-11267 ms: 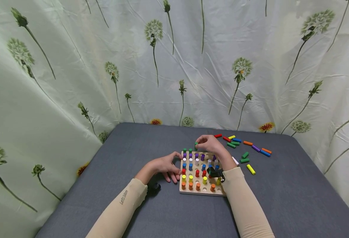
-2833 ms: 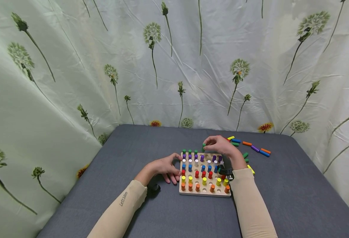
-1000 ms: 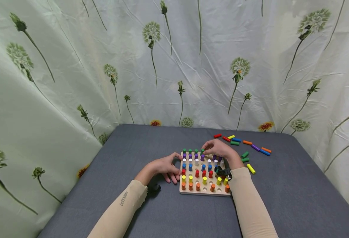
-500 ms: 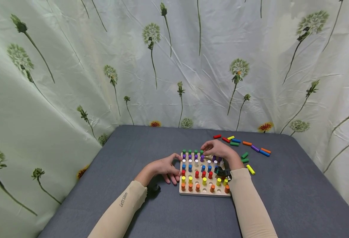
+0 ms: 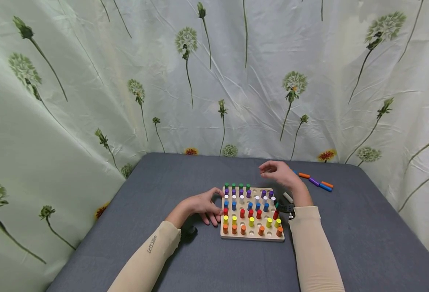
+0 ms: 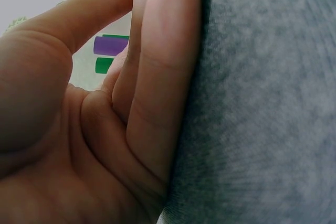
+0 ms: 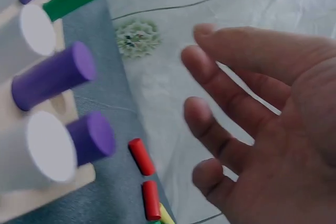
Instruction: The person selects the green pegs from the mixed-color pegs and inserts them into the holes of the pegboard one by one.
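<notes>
Left hand rests loosely against the pegboard — right hand hovers nearby, empty.

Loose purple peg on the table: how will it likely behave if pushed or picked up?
The loose purple peg looks cylindrical and lies on its side, so a crosswise push would probably roll it. Its straight outline suggests it's stiff. Small and slim, it's likely light.
</notes>
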`<state>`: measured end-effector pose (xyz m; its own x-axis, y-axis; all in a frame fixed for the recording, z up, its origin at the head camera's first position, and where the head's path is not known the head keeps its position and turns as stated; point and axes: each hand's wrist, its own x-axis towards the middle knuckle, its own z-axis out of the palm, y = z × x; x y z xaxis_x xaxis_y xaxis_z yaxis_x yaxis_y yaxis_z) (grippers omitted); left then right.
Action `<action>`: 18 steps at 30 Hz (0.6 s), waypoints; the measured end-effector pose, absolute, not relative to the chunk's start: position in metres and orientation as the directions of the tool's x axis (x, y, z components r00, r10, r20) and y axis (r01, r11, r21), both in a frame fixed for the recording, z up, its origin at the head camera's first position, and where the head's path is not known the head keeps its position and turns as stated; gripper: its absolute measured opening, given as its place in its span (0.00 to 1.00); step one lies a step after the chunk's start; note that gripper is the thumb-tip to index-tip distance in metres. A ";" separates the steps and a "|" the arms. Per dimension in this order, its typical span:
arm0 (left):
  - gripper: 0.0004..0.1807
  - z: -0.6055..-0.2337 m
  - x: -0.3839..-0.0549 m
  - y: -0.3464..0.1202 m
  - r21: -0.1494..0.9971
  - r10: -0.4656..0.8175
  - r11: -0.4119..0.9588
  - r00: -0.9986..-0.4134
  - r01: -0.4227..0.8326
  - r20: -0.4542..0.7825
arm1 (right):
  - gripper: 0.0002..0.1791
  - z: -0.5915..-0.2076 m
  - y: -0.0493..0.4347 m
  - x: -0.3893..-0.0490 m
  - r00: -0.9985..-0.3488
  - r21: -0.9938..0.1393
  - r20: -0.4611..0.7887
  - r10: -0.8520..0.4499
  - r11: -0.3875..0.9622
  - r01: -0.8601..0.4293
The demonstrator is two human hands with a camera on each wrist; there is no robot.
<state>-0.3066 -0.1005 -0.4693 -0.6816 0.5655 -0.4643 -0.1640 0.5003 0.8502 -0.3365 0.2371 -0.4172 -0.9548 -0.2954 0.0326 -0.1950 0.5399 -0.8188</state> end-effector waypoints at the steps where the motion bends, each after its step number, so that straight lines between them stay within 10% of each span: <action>1: 0.32 -0.469 -0.307 -0.101 0.850 0.565 0.501 -0.682 -0.164 -0.465 | 0.20 -0.415 0.239 -0.335 -0.961 -0.827 0.048 -0.273 0.529 -0.192; 18: 0.32 -0.469 -0.307 -0.100 0.852 0.562 0.497 -0.687 -0.166 -0.461 | 0.23 -0.414 0.280 -0.331 -0.977 -0.898 0.162 0.141 0.432 -0.087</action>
<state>-0.3066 -0.1001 -0.4688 -0.6865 0.5623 -0.4610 -0.1655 0.4965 0.8521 -0.3315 0.2802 -0.4141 -0.9766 0.1410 0.1621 -0.0866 0.4322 -0.8976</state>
